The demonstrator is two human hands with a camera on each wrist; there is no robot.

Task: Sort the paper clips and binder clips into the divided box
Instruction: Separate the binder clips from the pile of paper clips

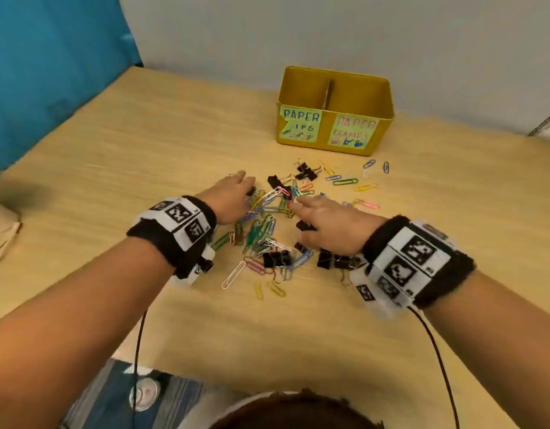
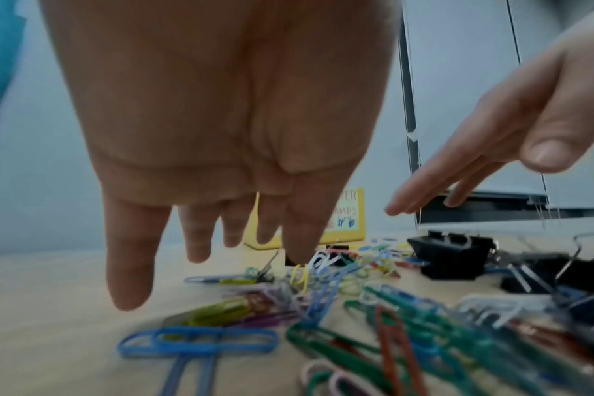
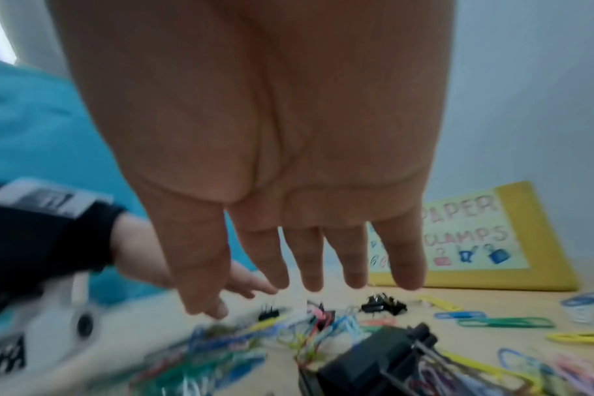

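A pile of coloured paper clips [image 1: 261,224] mixed with black binder clips [image 1: 276,258] lies on the wooden table. My left hand [image 1: 236,193] hovers over the pile's left side with straight fingers [image 2: 200,241], holding nothing. Over the right side my right hand [image 1: 323,218] is spread flat, fingers [image 3: 309,257] straight and empty. The yellow divided box [image 1: 335,109] stands behind the pile, its left half labelled paper clips and its right half paper clamps [image 3: 468,235]. Both compartments look empty from what shows.
More paper clips [image 1: 345,181] lie scattered between the pile and the box. A blue curtain [image 1: 50,72] hangs at the left, a grey wall is behind the box. A beige object [image 1: 1,224] sits at the table's left edge. Cables trail from both wristbands.
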